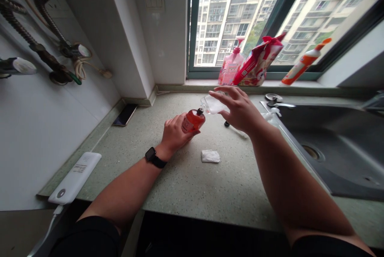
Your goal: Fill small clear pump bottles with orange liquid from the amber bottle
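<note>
The left hand is closed around a red bottle, a black watch on its wrist. The right hand grips a small clear plastic bottle from above, fingers spread, its tilted neck touching the red bottle's top. A crumpled tissue lies below on the speckled counter, with a white power bank and phone left, a dark sink right, and a pink pump bottle and orange tube on the windowsill.
</note>
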Demonstrator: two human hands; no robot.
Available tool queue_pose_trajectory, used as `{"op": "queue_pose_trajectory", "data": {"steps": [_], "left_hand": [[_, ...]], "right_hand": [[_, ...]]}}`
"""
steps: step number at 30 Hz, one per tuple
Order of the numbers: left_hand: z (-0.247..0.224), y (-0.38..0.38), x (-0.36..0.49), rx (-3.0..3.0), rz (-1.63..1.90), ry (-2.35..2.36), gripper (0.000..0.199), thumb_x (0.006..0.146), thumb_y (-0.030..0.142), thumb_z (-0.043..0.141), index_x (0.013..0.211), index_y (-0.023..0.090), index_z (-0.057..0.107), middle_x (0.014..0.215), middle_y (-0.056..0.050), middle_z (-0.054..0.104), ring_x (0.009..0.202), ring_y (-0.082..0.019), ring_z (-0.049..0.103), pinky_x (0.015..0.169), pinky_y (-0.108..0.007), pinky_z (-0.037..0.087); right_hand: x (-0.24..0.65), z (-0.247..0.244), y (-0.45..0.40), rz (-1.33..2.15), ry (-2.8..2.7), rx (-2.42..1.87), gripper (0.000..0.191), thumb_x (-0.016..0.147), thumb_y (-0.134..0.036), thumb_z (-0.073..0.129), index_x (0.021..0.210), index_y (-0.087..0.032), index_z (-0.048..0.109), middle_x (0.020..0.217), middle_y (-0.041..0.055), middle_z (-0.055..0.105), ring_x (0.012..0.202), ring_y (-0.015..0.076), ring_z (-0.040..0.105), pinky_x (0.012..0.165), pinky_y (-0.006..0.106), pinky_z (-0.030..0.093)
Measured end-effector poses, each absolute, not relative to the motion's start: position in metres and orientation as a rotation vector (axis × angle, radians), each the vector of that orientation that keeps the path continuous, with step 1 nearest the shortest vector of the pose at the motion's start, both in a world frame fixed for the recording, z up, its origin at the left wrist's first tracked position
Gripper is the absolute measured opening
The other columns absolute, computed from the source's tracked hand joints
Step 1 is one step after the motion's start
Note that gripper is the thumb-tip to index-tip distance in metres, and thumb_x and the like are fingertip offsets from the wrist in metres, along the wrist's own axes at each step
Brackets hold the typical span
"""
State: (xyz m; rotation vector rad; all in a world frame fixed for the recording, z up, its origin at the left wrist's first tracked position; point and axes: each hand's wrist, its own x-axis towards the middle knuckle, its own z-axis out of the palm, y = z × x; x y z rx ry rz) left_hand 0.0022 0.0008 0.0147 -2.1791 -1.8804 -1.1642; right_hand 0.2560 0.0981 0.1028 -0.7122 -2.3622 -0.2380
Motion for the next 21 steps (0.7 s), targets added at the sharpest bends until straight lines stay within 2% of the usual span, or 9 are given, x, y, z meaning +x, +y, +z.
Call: {"op": "queue_pose_trajectory", "data": {"steps": [11, 18, 21], "left_hand": [[0.0125, -0.0004, 0.0046, -2.217, -1.195, -1.878, 0.088, 0.084, 0.084, 0.072, 0.144, 0.021, 0.06, 0.127, -0.014, 0.077, 0.106, -0.031, 0.075, 0.102, -0.049, 0.054], [0.0112, -0.0003, 0.0057, -2.257, -1.216, -1.881, 0.086, 0.084, 0.081, 0.074, 0.145, 0.022, 0.059, 0.133, -0.014, 0.076, 0.106, -0.031, 0.076, 0.102, -0.049, 0.055], [0.012, -0.0004, 0.0058, -2.271, -1.228, -1.882, 0.085, 0.084, 0.08, 0.075, 0.144, 0.022, 0.059, 0.134, -0.014, 0.076, 0.107, -0.031, 0.076, 0.102, -0.049, 0.055]], "right_hand": [[0.26, 0.1049, 0.0914, -0.223, -2.373, -0.716, 0.09, 0.086, -0.002, 0.066, 0.163, -0.045, 0.045, 0.154, 0.0071, 0.059, 0.141, 0.0359, 0.055, 0.117, 0.063, 0.048], [0.2622, 0.1044, 0.0916, -0.253, -2.38, -0.686, 0.083, 0.09, -0.005, 0.065, 0.162, -0.041, 0.047, 0.153, 0.0077, 0.058, 0.141, 0.0331, 0.054, 0.118, 0.058, 0.049], [0.2619, 0.1046, 0.091, -0.259, -2.371, -0.676, 0.086, 0.088, -0.003, 0.066, 0.162, -0.041, 0.047, 0.153, 0.0076, 0.06, 0.141, 0.0338, 0.054, 0.117, 0.059, 0.049]]}}
